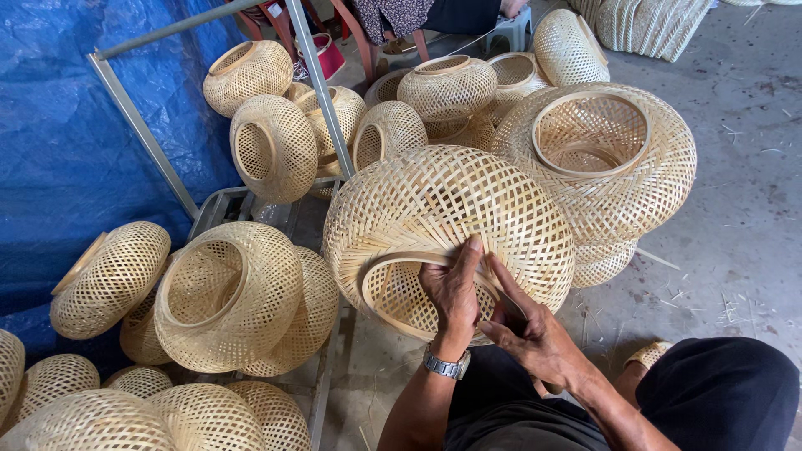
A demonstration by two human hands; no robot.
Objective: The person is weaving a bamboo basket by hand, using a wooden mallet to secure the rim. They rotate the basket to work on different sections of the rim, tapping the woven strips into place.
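While the large woven bamboo basket (pixel 443 225) lies on its side in front of the person's knees, its round opening turned toward them, the left hand (pixel 454 291) presses on the wooden rim (pixel 393 260) with the fingers close together, and the right hand (pixel 535 334) pinches the same rim just beside it. Through the open weave the basket looks hollow with nothing inside. Behind it, touching, sits a second large basket (pixel 643 167), and many smaller hollow baskets (pixel 225 296) lie around on the concrete floor (pixel 743 217) by a blue tarp (pixel 58 150).
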